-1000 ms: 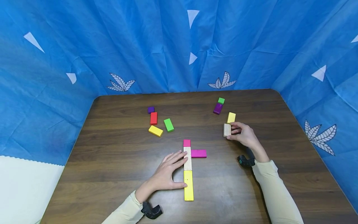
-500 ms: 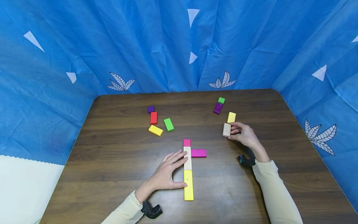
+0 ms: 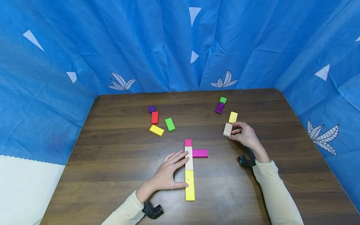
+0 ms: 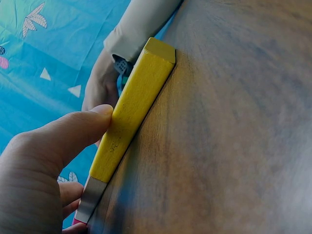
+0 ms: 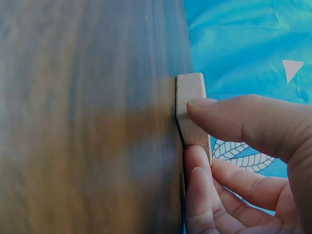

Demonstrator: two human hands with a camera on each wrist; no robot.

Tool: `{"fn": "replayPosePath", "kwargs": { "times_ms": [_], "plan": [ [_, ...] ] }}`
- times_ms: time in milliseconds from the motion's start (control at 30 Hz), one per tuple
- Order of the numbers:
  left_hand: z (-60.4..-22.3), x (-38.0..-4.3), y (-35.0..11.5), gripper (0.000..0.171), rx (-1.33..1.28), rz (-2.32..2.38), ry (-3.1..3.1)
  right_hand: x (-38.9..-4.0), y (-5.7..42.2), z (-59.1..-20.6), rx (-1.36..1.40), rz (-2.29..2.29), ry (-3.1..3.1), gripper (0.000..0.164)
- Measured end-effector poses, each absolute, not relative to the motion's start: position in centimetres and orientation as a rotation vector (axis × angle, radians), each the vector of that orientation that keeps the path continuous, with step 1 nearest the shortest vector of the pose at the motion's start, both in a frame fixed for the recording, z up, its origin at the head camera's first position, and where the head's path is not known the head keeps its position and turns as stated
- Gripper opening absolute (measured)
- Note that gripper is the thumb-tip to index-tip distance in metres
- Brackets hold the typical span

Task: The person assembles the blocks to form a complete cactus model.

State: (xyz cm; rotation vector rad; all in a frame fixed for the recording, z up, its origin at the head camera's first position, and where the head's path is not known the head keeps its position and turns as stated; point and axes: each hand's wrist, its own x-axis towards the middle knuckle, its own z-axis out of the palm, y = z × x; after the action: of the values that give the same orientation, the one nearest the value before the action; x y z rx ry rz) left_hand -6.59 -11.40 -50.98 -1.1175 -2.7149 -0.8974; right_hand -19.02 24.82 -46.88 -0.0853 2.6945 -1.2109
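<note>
My right hand (image 3: 246, 136) grips a plain wooden block (image 3: 227, 130) at its right side, thumb near one corner and fingers at the other end. In the right wrist view that wooden block (image 5: 190, 105) lies against the tabletop, with the thumb on its face. A pale yellow block (image 3: 232, 117) sits right at its far end. My left hand (image 3: 168, 175) rests along a row of blocks, fingertips on a white block (image 3: 189, 161) and thumb on a long yellow block (image 3: 189, 186). A pink block (image 3: 188, 142) caps the row; a magenta block (image 3: 200, 153) sticks out to the right.
Back left on the table (image 3: 112, 150) are a dark purple cube (image 3: 152, 109), a red block (image 3: 155, 117), a yellow block (image 3: 157, 130) and a green block (image 3: 170, 124). Back right, a purple block (image 3: 219, 107) adjoins a green cube (image 3: 223, 100). A blue curtain (image 3: 168, 47) surrounds the table.
The wooden block in my right hand has turned slightly, its near end swinging left, while its far end stays by the pale yellow block. My left hand has stayed in place.
</note>
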Motion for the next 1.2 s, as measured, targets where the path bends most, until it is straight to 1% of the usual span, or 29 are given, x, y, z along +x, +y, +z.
{"fn": "replayPosePath", "kwargs": {
  "times_ms": [400,667,1200],
  "plan": [
    [-50.7,-6.6,-11.4,0.091,-1.122,-0.891,-2.709,-19.1,24.6,-47.6,-0.154,-1.233,2.757,0.059],
    [-50.8,-6.6,-11.5,0.09,-1.127,-0.894,-2.711,-18.9,24.0,-47.4,-0.194,-1.279,2.74,0.058],
    [-50.7,-6.6,-11.4,0.091,-1.127,-0.89,-2.708,-17.8,19.2,-46.8,-0.474,-1.293,2.706,0.054]
  ]
}}
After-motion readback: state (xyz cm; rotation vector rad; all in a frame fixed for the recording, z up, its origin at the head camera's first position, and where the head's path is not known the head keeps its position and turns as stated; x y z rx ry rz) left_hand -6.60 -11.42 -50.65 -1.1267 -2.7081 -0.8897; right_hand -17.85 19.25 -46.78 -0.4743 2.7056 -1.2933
